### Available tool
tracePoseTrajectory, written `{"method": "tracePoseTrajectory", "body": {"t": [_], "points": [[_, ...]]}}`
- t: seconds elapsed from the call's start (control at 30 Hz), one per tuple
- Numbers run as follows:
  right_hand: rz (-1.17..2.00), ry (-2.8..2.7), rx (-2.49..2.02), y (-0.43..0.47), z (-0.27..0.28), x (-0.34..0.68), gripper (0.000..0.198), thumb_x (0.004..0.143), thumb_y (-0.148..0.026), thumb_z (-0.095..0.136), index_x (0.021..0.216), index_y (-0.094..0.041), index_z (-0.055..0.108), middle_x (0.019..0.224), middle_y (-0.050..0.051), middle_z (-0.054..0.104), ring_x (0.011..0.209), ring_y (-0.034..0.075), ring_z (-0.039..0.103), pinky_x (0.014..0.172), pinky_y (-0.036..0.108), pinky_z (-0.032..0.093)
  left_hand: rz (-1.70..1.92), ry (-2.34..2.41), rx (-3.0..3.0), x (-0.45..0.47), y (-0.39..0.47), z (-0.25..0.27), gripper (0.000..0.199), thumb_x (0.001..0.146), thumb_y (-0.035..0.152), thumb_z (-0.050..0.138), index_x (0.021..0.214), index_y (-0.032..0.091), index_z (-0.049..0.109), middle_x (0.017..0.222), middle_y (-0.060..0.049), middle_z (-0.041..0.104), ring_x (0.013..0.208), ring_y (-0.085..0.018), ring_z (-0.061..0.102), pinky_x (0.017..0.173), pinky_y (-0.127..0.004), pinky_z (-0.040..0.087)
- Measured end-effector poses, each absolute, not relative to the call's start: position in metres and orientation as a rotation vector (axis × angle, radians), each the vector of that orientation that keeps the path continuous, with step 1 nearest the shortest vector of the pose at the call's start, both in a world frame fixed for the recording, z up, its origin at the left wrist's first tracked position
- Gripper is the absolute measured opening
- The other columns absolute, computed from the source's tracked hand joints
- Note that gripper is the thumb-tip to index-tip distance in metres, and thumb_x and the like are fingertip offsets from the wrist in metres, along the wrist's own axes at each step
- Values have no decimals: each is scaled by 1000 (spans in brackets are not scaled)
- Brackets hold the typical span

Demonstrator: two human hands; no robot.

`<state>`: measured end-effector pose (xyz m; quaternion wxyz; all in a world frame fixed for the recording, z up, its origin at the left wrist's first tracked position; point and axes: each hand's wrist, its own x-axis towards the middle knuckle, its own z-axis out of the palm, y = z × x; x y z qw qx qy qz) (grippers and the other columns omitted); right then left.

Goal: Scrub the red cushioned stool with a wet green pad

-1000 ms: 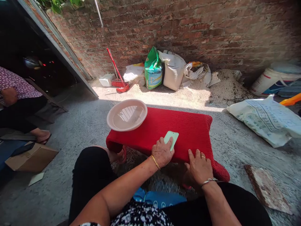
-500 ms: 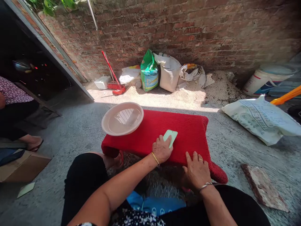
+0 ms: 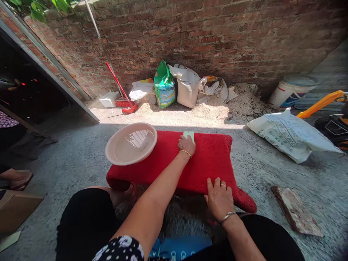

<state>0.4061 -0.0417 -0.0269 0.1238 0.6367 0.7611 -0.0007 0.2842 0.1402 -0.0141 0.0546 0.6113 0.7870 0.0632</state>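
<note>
A fuzzy red cloth (image 3: 168,159) lies draped over a low bench in front of my knees. My left hand (image 3: 187,145) reaches to the far edge of it, closed on a pale green flat rectangular piece (image 3: 189,135) that rests against the cloth. My fingers hide part of the piece, and I cannot tell its exact kind. Near the front right corner, my right hand (image 3: 220,199) lies flat on the cloth with its fingers spread and nothing in it. A pale pink basin (image 3: 114,154) of water stands on the cloth's left end.
Behind the bench, sacks (image 3: 187,87), a red broom and dustpan (image 3: 129,107) stand along a brick wall (image 3: 190,36). On the right are a white sack (image 3: 289,134), a bucket (image 3: 290,92) and a stone slab (image 3: 296,210). Another person's foot (image 3: 17,178) shows at left.
My left hand has pushed the pale green piece away from me, toward the far edge of the red cloth. My right hand stays on the cloth. The view has shifted slightly.
</note>
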Motion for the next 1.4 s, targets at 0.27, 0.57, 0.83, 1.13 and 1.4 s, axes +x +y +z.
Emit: {"method": "tracePoseTrajectory", "body": {"t": [0.27,0.57,0.83,1.13,1.4], "points": [[-39,2243,1838,-44,-25,407,59,83,-31,57,138,-12,47,134,27,47,115,37,49,88,44,37,277,2448,1867,277,141,-14,42,90,47,40,130,35,45,121,-11,46,104,-23,51,77,-32,45],[-133,2217,1836,-42,-22,405,61,83,-32,57,139,-11,45,136,28,46,119,37,48,92,46,35,197,2631,1632,228,163,-11,41,90,35,41,123,13,51,119,-23,46,104,-31,54,75,-37,45],[-197,2224,1894,-38,-23,404,54,85,-24,51,136,-7,47,134,31,45,118,39,48,90,48,35,177,2148,2046,395,148,-24,46,87,43,47,130,26,45,124,-15,44,107,-27,51,77,-34,46],[-234,2245,1928,-38,-20,404,54,85,-23,51,136,-6,46,134,32,45,118,39,48,88,47,36,265,2071,2184,373,129,-5,45,91,48,35,133,32,43,119,-12,45,105,-26,52,80,-36,45],[-133,2233,1935,-40,-20,398,49,88,-10,34,134,-3,49,132,33,47,117,38,50,87,47,36,135,2126,2090,367,118,-19,47,89,45,44,131,24,45,120,-15,45,105,-27,53,79,-35,45]]}}
